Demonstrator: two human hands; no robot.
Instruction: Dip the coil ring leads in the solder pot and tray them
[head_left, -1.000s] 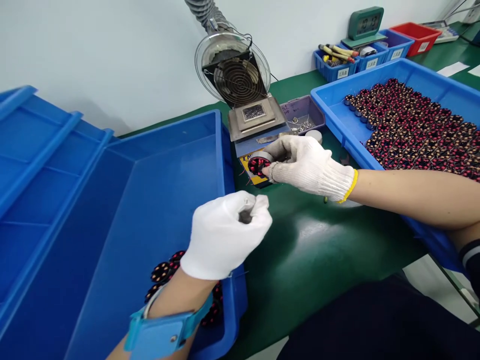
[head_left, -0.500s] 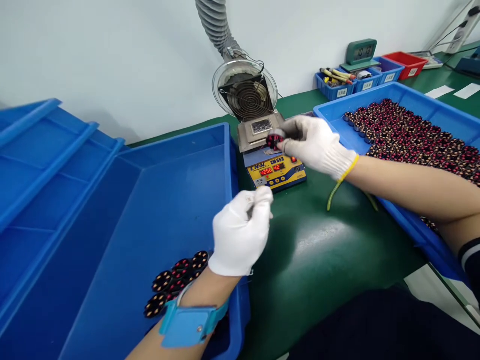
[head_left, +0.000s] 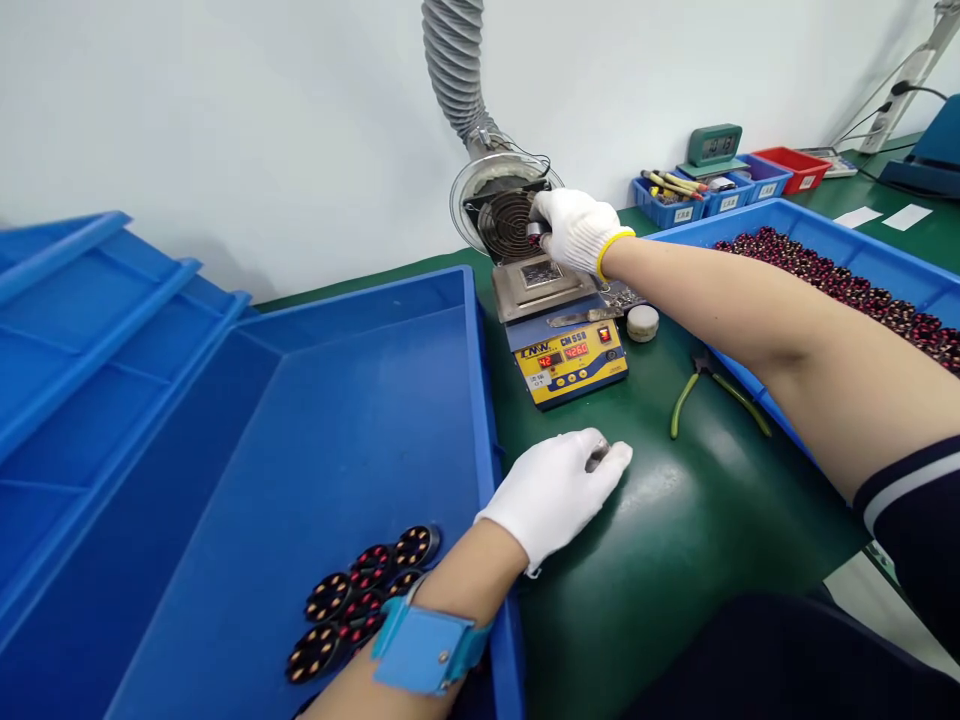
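White-gloved, I'm now bringing my right hand (head_left: 581, 230) up over the metal pot (head_left: 541, 274), pinching 1 round part (head_left: 537, 231); work's apparently shifting there. Left hand (head_left: 559, 490) is curling, grip unclear.

round part (head_left: 535, 232), grey rim, dark reddish inside, in the right hand (head_left: 581, 232), near the fan grille (head_left: 504, 226)

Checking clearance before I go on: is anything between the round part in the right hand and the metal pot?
Nothing visible stands between the round part in the right hand and the metal pot below it in view. The metal strip lies nearer the camera, outside that gap.
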